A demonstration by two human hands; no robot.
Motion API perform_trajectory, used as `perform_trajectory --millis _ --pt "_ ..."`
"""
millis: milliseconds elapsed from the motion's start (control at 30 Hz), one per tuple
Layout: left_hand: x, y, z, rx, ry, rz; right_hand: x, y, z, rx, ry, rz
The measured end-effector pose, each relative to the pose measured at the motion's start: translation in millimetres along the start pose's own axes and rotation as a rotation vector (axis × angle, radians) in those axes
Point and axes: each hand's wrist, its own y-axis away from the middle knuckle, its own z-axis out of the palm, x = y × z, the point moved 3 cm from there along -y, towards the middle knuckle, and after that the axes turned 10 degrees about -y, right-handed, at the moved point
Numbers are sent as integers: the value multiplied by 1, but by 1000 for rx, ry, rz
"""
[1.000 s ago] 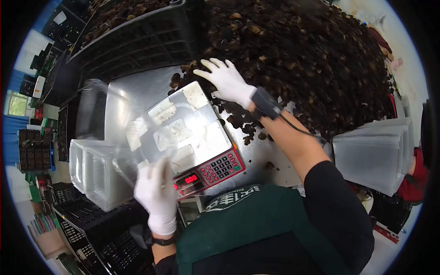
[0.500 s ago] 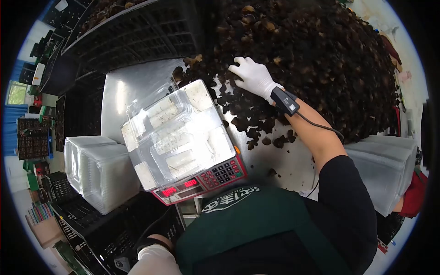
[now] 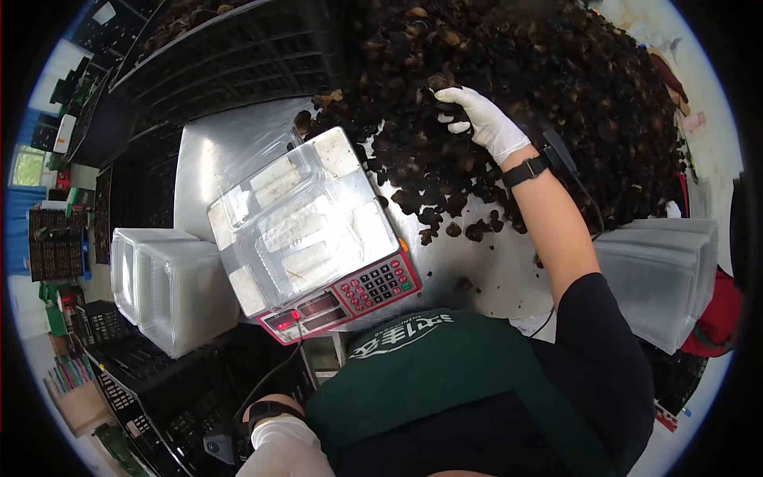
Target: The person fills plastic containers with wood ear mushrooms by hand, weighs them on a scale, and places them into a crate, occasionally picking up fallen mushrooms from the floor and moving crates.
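the right hand (image 3: 479, 119) is sunk in the near edge of the dark mushrooms (image 3: 556, 71), fingers curled shut around a few pieces. the left hand (image 3: 282, 449) is low beside the body, and i cannot tell its grip. the clear tray (image 3: 278, 230) sits on the scale (image 3: 373, 286), just beside the heap

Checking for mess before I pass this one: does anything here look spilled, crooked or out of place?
A few mushrooms lie loose on the metal table beside the scale, apart from the big pile where the right hand grabs more. Nothing looks damaged.
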Motion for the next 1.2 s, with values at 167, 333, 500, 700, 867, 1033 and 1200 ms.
perform_trajectory --millis 167,333,500,700,867,1033,1200 --pt "7 -4 -5 -2 -85 37 4 21 43 -139 -232 56" --pt "14 -9 -14 24 -159 94 5 31 103 -457 -329 130" --pt "18 -3 -33 -187 -199 85 15 39 180 -663 -395 144" --pt "-54 115 -74 -445 -726 -869 55 70 252 -627 128 37" --pt "-59 172 -83 -728 -612 -1300 99 88 245 -903 1101 -638" --pt "-53 189 -82 -1090 -691 -1141 65 89 250 -804 1120 -860" --pt "-50 192 -70 -1254 -808 -1079 39 -60 190 -159 1170 -795"
